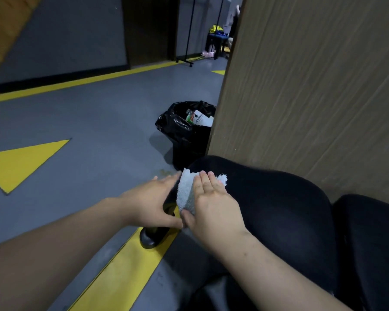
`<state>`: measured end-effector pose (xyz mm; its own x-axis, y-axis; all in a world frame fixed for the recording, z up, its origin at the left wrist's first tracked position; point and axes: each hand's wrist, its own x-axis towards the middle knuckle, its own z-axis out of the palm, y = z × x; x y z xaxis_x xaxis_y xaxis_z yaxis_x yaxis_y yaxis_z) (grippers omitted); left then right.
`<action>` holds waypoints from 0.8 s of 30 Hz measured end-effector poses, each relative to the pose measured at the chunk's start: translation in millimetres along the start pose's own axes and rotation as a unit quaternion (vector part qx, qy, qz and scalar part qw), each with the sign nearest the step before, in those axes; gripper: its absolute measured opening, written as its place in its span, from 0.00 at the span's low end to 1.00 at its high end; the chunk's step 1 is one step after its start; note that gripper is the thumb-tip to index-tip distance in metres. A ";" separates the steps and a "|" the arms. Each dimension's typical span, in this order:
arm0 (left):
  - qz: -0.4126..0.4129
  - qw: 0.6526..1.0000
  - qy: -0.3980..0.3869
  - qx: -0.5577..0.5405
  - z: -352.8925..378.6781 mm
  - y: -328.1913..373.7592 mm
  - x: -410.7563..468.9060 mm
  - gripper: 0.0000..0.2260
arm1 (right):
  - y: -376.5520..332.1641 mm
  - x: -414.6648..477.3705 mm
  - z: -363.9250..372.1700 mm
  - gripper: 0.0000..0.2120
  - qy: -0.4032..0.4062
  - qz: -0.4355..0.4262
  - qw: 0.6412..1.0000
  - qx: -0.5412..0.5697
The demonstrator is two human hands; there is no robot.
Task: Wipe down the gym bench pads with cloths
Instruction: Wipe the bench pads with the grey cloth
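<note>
A black padded bench seat runs along the brown wall, with a second black pad at the right. A pale blue-white cloth is draped over the near left edge of the first pad. My right hand lies flat on the cloth with straight fingers, pressing it against the pad. My left hand is at the pad's left edge beside the cloth, fingers extended, thumb near the cloth's lower end.
A black bin with a black liner holding rubbish stands just beyond the pad by the wall corner. A black bench foot rests on a yellow floor stripe. Grey floor with yellow markings spreads to the left. A rack and stool stand far back.
</note>
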<state>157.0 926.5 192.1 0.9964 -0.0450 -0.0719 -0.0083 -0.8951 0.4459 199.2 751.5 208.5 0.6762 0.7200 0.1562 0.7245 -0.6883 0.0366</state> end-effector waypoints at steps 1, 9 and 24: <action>-0.017 1.000 -0.002 -0.024 2.5 -0.1 1.3 0.41 | 1.2 6.5 -2.1 0.40 -0.025 -0.019 0.999 0.021; -0.033 0.965 0.047 -0.257 25.1 6.8 -0.8 0.45 | 48.2 73.0 -32.5 0.39 -0.208 -0.165 0.953 0.146; -0.010 0.931 0.141 -0.336 49.6 22.7 3.9 0.51 | 72.2 72.9 -31.4 0.23 -0.136 -0.167 0.970 0.111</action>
<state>156.5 884.0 157.7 0.9789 0.1721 0.1097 -0.0301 -0.4098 0.9117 296.6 751.5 253.6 0.3866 0.9173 -0.0952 0.9000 -0.3978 -0.1783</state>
